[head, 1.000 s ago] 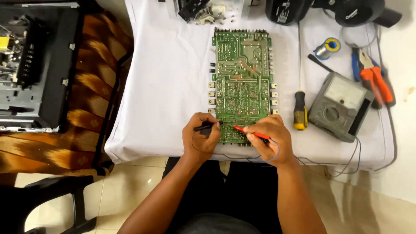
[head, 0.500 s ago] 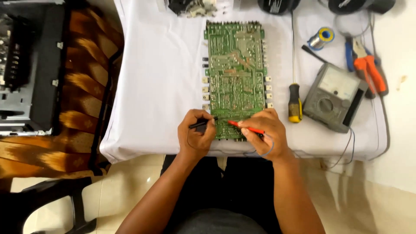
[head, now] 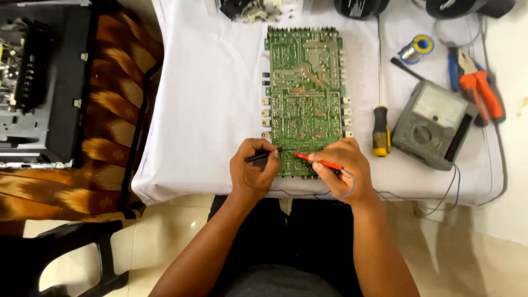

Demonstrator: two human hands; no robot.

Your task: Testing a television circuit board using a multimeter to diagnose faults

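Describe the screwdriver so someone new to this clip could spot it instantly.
Start at the white-covered table and find the long green circuit board at its centre. Just right of the board's lower end, before the grey meter, lies the screwdriver. Its yellow-and-black handle and thin shaft pointing away from the person set it apart from the orange pliers.

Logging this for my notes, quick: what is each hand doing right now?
Left hand: closed on a black probe, tip on the green circuit board.
Right hand: closed on a red probe, tip on the same board.
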